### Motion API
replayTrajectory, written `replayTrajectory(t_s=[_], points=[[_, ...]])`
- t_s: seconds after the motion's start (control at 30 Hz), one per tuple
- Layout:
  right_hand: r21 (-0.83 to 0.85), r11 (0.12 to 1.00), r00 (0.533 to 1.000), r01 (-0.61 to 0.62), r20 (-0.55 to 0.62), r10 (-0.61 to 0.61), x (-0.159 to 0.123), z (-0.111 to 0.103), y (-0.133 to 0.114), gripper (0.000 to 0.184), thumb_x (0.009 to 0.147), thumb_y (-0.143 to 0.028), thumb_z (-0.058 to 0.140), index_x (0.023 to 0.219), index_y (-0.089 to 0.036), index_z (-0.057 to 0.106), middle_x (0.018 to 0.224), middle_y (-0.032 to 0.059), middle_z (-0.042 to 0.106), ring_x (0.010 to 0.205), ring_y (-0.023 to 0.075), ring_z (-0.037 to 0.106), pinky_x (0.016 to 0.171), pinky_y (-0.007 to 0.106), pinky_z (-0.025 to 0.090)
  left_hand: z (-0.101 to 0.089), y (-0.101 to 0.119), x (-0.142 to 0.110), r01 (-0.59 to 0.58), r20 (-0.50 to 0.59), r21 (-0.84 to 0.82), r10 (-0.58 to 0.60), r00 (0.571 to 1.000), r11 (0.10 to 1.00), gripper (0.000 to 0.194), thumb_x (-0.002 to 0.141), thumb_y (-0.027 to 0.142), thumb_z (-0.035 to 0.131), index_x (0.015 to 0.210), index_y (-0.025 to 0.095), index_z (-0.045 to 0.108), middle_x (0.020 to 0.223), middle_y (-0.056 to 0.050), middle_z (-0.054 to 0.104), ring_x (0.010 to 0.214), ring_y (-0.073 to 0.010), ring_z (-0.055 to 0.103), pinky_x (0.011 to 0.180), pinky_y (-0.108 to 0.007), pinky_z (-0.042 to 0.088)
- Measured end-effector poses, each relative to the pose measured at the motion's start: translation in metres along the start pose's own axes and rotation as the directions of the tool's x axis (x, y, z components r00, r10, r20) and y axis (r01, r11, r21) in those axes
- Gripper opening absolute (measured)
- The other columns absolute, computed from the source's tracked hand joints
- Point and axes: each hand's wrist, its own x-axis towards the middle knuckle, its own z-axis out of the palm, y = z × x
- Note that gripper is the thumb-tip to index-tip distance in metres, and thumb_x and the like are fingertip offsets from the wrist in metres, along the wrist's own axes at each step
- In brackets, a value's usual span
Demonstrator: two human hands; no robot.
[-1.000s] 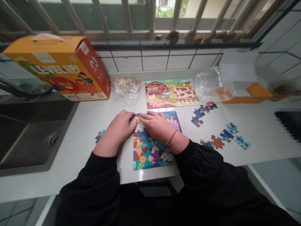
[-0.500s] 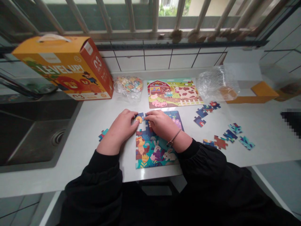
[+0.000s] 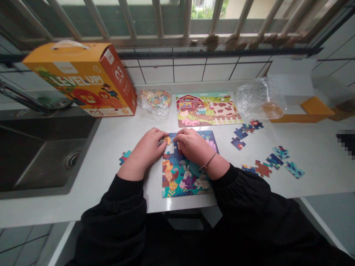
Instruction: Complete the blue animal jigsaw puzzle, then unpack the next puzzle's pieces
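Observation:
A colourful rabbit puzzle (image 3: 183,177) lies partly assembled on the white counter (image 3: 116,173) in front of me. My left hand (image 3: 146,149) and my right hand (image 3: 194,146) meet at its top left corner. The fingers of both are curled and pinch a small blue and orange puzzle piece (image 3: 167,139) there. The right hand covers the middle of the puzzle, and a thin bracelet sits on that wrist.
A finished farm puzzle (image 3: 208,109) lies behind. Several loose pieces (image 3: 263,162) are scattered at the right, one piece (image 3: 125,156) at the left. An orange box (image 3: 83,79), a bag of pieces (image 3: 155,99), a crumpled clear bag (image 3: 257,98) and a sink (image 3: 41,155) surround the spot.
The view has shifted slightly. Both hands stay at the puzzle's top left corner; the right hand's fingers have curled in closer to the piece.

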Motion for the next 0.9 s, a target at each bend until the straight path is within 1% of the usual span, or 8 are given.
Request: replayTrajectory(t_s=[0.1,0.33,0.47,0.6,0.7,0.8,0.9], points=[[-0.006,1.000,1.000,-0.003,0.008,0.003,-0.0001,-0.0006,-0.0004,0.036,0.107,-0.006,0.058,0.124,-0.019,0.087,0.127,0.0128,0.078,0.115,0.0258,0.067,0.112,0.041,0.054,0.0005,0.0005,0.0006,0.008,0.004,0.004,-0.008,1.000,1.000,0.034,0.102,0.030,0.064,0.128,0.019,0.084,0.117,-0.012,0.074,0.110,-0.0294,0.072,0.108,-0.046,0.060],[-0.028,0.999,1.000,0.026,0.007,-0.026,-0.0011,0.0006,-0.0018,0.034,0.109,-0.012,0.060,0.123,-0.022,0.090,0.128,0.0135,0.077,0.116,0.0267,0.067,0.113,0.043,0.054,0.0026,0.0005,-0.0005,-0.004,-0.022,0.006,0.004,1.000,1.000,0.035,0.103,0.028,0.062,0.129,0.016,0.082,0.120,-0.013,0.074,0.114,-0.0294,0.073,0.110,-0.045,0.060],[-0.038,0.999,0.999,0.026,0.025,-0.025,-0.0015,-0.0031,-0.0052,0.035,0.107,-0.011,0.062,0.127,-0.020,0.088,0.132,0.0142,0.078,0.119,0.0272,0.068,0.116,0.044,0.054,0.0032,0.0005,-0.0003,-0.002,-0.021,0.022,0.002,1.000,1.000,0.035,0.104,0.030,0.062,0.129,0.016,0.083,0.119,-0.014,0.074,0.115,-0.0303,0.072,0.110,-0.046,0.059],[-0.041,0.998,0.998,0.046,0.043,-0.044,-0.0010,-0.0039,-0.0070,0.036,0.106,-0.008,0.060,0.130,-0.017,0.085,0.145,0.0151,0.078,0.132,0.0283,0.068,0.124,0.047,0.051,0.0031,0.0009,0.0002,0.006,-0.017,0.039,-0.005,1.000,0.999,0.035,0.104,0.031,0.061,0.128,0.018,0.083,0.119,-0.014,0.074,0.117,-0.0313,0.072,0.111,-0.047,0.059],[-0.044,0.997,0.996,0.063,0.064,-0.060,-0.0012,-0.0020,-0.0069,0.040,0.108,-0.006,0.055,0.135,-0.018,0.082,0.156,0.0128,0.075,0.143,0.0282,0.067,0.128,0.049,0.050,0.0025,0.0009,0.0003,0.007,-0.007,0.046,-0.007,1.000,0.999,0.035,0.103,0.031,0.061,0.129,0.018,0.082,0.119,-0.014,0.073,0.118,-0.0319,0.072,0.111,-0.047,0.059],[-0.069,0.996,0.994,0.064,0.098,-0.057,-0.0018,-0.0009,-0.0064,0.043,0.107,-0.006,0.055,0.141,-0.018,0.079,0.161,0.0106,0.073,0.151,0.0293,0.064,0.131,0.051,0.048,0.0023,0.0005,0.0005,0.010,-0.002,0.052,-0.010,1.000,0.999,0.036,0.102,0.030,0.062,0.129,0.018,0.083,0.120,-0.014,0.073,0.117,-0.0326,0.072,0.111,-0.048,0.059],[-0.096,0.993,0.989,0.072,0.134,-0.059,-0.0026,-0.0023,-0.0071,0.043,0.108,-0.007,0.056,0.144,-0.017,0.077,0.164,0.0102,0.071,0.154,0.0305,0.062,0.133,0.051,0.047,0.0025,0.0000,0.0007,0.011,0.002,0.056,-0.011,1.000,0.998,0.035,0.102,0.031,0.062,0.127,0.020,0.083,0.119,-0.013,0.072,0.116,-0.0326,0.071,0.111,-0.048,0.059]])
